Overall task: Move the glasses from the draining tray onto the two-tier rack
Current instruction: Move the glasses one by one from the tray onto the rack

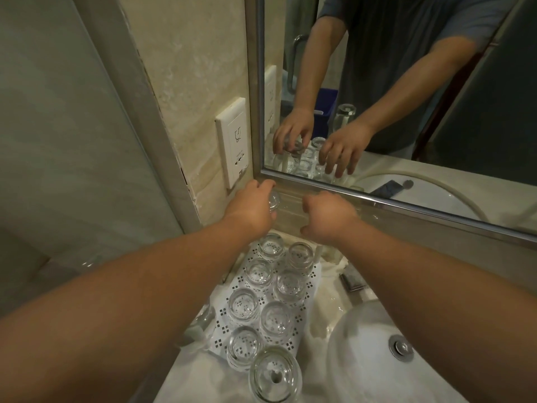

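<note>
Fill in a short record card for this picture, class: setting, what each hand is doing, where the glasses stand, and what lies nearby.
setting: bathroom counter under a wall mirror
left hand: grips one clear glass from above, raised near the mirror's lower frame
right hand: fingers loosely curled, holding nothing visible
glasses: two rows, upside down, on a white perforated tray
larger glass: nearest the camera
nearby: white sink at right, wall socket at left
rack: cannot be made out

We look from the head, forward and steeply down, close over both forearms; the left hand (253,205) and right hand (328,214) reach ahead toward the mirror (406,117).
</note>
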